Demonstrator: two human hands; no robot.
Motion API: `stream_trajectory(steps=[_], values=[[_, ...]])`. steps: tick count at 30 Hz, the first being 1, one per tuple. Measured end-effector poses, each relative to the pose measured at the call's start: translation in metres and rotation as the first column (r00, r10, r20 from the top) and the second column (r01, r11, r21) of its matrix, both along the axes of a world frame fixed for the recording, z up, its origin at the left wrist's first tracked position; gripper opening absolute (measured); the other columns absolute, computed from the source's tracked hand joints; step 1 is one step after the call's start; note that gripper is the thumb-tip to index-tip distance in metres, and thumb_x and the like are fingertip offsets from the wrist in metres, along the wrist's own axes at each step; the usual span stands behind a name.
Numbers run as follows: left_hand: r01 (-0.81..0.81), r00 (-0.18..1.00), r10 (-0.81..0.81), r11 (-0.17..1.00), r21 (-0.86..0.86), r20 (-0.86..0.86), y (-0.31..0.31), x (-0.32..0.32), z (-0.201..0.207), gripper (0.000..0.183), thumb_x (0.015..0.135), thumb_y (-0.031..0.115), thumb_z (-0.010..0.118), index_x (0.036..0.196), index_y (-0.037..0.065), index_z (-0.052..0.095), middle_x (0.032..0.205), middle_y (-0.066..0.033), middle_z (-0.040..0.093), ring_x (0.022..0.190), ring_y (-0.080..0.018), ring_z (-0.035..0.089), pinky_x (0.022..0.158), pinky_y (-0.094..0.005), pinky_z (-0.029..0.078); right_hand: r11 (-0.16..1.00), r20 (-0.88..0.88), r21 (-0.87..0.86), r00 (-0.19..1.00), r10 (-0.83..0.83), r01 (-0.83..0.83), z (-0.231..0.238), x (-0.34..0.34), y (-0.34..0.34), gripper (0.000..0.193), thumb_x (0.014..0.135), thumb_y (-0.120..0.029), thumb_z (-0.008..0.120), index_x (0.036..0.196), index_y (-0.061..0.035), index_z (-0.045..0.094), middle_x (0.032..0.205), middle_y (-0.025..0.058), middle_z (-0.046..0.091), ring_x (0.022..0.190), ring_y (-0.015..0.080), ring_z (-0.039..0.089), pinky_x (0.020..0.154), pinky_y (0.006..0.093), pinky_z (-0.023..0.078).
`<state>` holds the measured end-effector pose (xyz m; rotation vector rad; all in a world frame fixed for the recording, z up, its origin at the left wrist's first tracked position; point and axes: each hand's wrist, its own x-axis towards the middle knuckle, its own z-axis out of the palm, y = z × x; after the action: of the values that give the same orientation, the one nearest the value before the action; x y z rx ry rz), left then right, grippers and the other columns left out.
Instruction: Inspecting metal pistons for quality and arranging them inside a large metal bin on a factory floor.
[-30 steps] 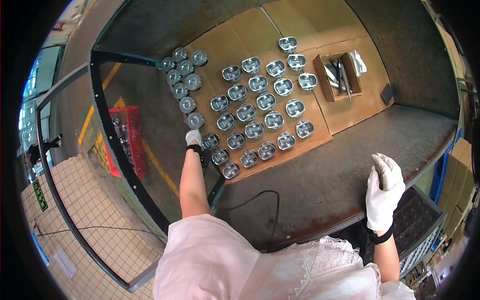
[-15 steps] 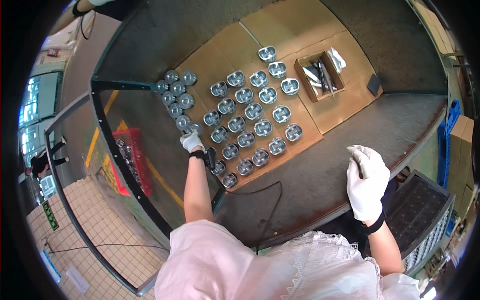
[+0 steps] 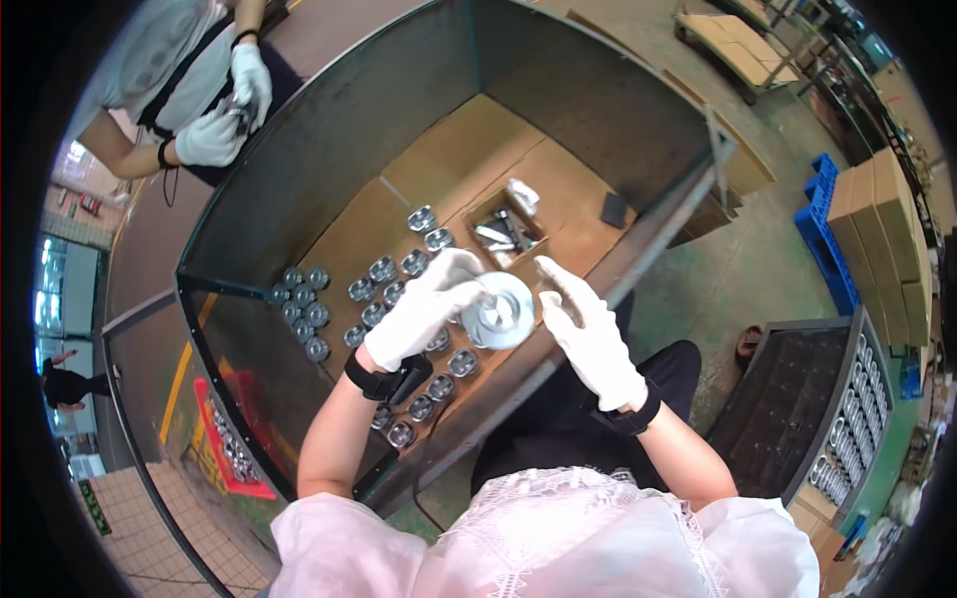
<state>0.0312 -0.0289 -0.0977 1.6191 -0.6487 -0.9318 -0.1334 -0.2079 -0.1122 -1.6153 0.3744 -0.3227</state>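
Note:
A shiny metal piston (image 3: pixel 497 312) is raised above the workbench with its round face toward me. My left hand (image 3: pixel 424 314), in a white glove, grips it by its left side. My right hand (image 3: pixel 590 344), gloved too, is just to the right of the piston with thumb and fingers spread; a narrow gap shows between them and the metal. Below, more pistons (image 3: pixel 464 362) stand in rows on brown cardboard (image 3: pixel 419 164), some covered by my left hand. A tight cluster of pistons (image 3: pixel 317 315) sits at the bench's left end.
An open box (image 3: pixel 528 257) with pens or tools stands on the cardboard, beside a dark pad (image 3: pixel 614 209). Metal walls (image 3: pixel 329 130) bound the bench. Across it, a co-worker's gloved hands (image 3: pixel 214 138) hold a dark part. A black rack (image 3: pixel 788 419) is at right, a red bin (image 3: pixel 214 439) at left.
My left hand has come from the piston cluster to the middle, now with a piston. My right hand has moved left beside it. The view has swung right, and the co-worker's hands now show.

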Motion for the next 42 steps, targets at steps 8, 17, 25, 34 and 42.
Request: stream_trajectory(steps=[8,17,25,34,42], values=[[0.291,0.954,-0.29,0.957,0.005,-0.075,-0.121,-0.068,0.021,0.032,0.101,0.029,0.06,0.121,0.003,0.057,0.105,-0.0029,0.062,0.099,-0.0108,0.057,0.088,-0.0284,0.048,0.888,-0.064,0.457,0.993,0.1,-0.06,0.032,-0.089,-0.063,0.05,0.099,-0.021,0.066,0.142,0.0009,0.051,0.121,0.0053,0.067,0.108,0.0108,0.061,0.092,0.0269,0.05],[0.041,0.982,-0.06,0.993,-0.112,-0.179,-0.141,-0.122,-0.001,0.04,0.109,0.034,0.045,0.134,0.003,0.052,0.128,-0.009,0.06,0.114,-0.0182,0.061,0.095,-0.0344,0.052,0.776,-0.134,0.501,0.92,-0.368,0.383,0.036,-0.133,-0.076,0.047,0.093,-0.019,0.073,0.131,-0.0008,0.054,0.117,0.0084,0.064,0.096,0.0116,0.063,0.079,0.0267,0.055],[0.119,0.949,-0.098,0.992,0.052,-0.301,-0.146,-0.156,0.026,0.052,0.099,0.027,0.065,0.138,-0.005,0.051,0.13,-0.0118,0.059,0.116,-0.0147,0.059,0.098,-0.0297,0.05,0.737,-0.098,0.477,0.863,-0.496,0.478,0.032,-0.132,-0.076,0.044,0.092,-0.017,0.074,0.128,-0.0013,0.053,0.116,0.0097,0.062,0.097,0.013,0.064,0.079,0.0291,0.059],[0.039,0.987,-0.041,0.999,-0.018,-0.158,-0.154,-0.168,0.023,0.047,0.088,0.014,0.077,0.126,-0.005,0.056,0.12,-0.0084,0.065,0.106,-0.0135,0.063,0.095,-0.0293,0.051,0.641,-0.021,0.628,0.832,-0.554,0.442,0.009,-0.133,-0.065,0.047,0.104,-0.041,0.053,0.133,-0.0044,0.047,0.13,0.0084,0.056,0.117,0.0198,0.059,0.093,0.041,0.053],[0.019,0.7,0.187,0.96,-0.28,0.689,-0.169,-0.183,0.039,0.053,0.062,0.009,0.086,0.109,0.003,0.062,0.116,-0.0143,0.064,0.1,-0.0283,0.068,0.083,-0.0355,0.057,0.237,0.226,0.961,0.905,-0.362,-0.145,-0.013,-0.139,-0.052,0.045,0.107,-0.036,0.036,0.138,-0.0067,0.049,0.138,0.0089,0.058,0.125,0.0243,0.056,0.11,0.0407,0.042]])
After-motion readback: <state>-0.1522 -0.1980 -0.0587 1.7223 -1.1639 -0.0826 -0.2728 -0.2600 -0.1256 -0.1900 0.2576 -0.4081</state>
